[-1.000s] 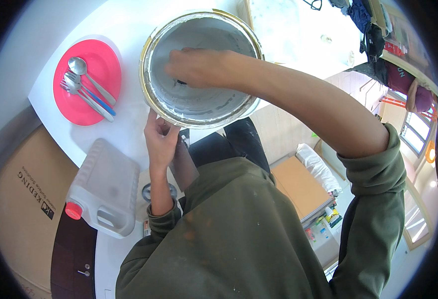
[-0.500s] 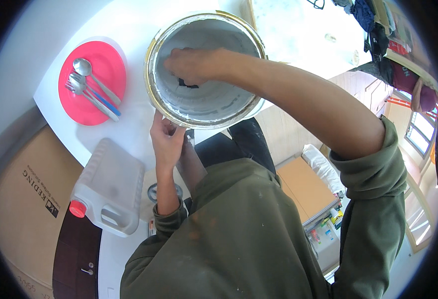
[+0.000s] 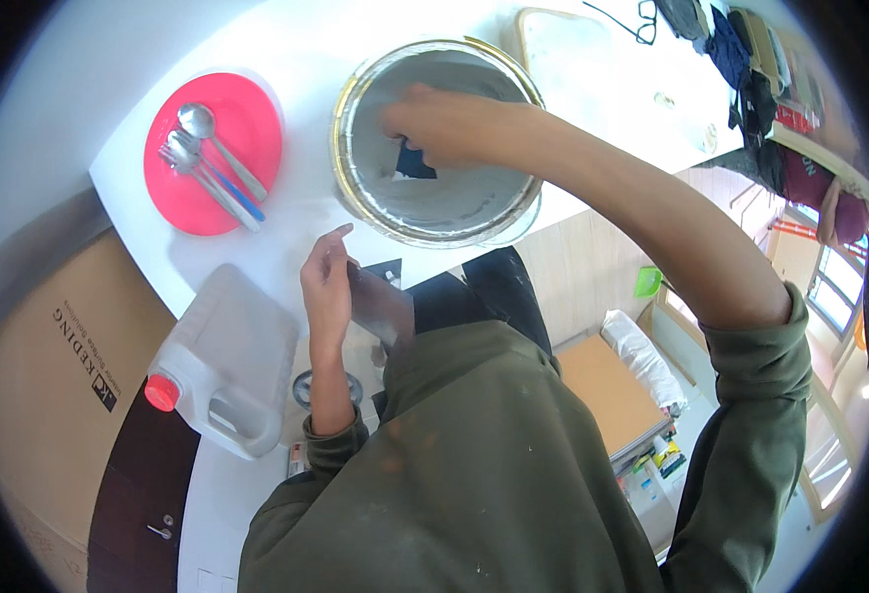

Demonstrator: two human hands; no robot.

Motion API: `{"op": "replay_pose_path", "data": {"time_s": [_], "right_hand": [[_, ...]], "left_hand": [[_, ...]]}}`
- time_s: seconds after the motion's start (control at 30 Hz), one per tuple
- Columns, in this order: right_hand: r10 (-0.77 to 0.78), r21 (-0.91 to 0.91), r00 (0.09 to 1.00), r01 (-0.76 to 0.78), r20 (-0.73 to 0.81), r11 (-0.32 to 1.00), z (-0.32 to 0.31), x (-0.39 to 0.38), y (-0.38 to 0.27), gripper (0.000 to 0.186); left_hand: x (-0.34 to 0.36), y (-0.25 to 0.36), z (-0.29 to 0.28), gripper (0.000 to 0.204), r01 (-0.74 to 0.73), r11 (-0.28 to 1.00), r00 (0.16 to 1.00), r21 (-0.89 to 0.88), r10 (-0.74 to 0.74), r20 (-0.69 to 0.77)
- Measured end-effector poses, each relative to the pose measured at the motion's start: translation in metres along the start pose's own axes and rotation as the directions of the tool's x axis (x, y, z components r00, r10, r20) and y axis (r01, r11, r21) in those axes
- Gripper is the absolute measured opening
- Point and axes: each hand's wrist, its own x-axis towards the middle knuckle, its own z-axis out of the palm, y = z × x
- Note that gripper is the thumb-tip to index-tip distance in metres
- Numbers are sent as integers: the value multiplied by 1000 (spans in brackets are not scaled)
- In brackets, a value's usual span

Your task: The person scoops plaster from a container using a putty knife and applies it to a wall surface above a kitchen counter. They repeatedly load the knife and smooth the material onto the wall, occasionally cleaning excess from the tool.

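A round pail (image 3: pixel 347 188) with a white-smeared rim and grey inner walls stands on the white table. Reaching over its right side, my right hand (image 3: pixel 449 128) is down inside, fingers closed on a dark blue flat scraper (image 3: pixel 415 162), mostly covered by the hand. Some white shows at the scraper's lower edge. Below the pail's lower left is my left hand (image 3: pixel 328 287), apart from the rim, with the forefinger stretched up. Its other fingers appear curled on a flat brownish-grey plate (image 3: pixel 382 308), whose kind I cannot make out.
To the left, a pink plate (image 3: pixel 172 203) bears spoons and a fork. A translucent jerrycan (image 3: pixel 242 331) with a red cap stands nearer me. Beyond the pail's right lie a pale tray (image 3: pixel 568 59) and black-framed glasses (image 3: pixel 644 22). A large cardboard box (image 3: pixel 54 366) is at far left.
My left hand has come off the pail's rim and sits lower. The pail looks lower and smaller. My right hand has shifted rightward inside it, and more of the dark scraper shows.
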Motion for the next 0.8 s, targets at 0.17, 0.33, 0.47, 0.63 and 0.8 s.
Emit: {"op": "replay_pose_path", "data": {"time_s": [0.17,0.33,0.47,0.63,0.8], "right_hand": [[-74,-11,982,73,-171,997,-11,-27,-6,28],[-87,-26,923,83,-375,996,-35,-67,-12,21],[27,120,912,24,-408,992,-64,-109,-30,16],[-54,60,774,119,-631,991,-74,-170,-68,18],[-492,-438,518,233,-700,868,-45,-214,-95,25]], "left_hand": [[-14,5,-16,36,185,910,982,-372,-160,98],[-37,-1,-20,21,196,912,916,-360,-39,400],[-55,15,-23,13,148,847,915,-511,79,395],[-80,101,-34,18,68,818,933,-571,151,327],[-74,150,-16,24,8,831,942,-556,180,283]]}}
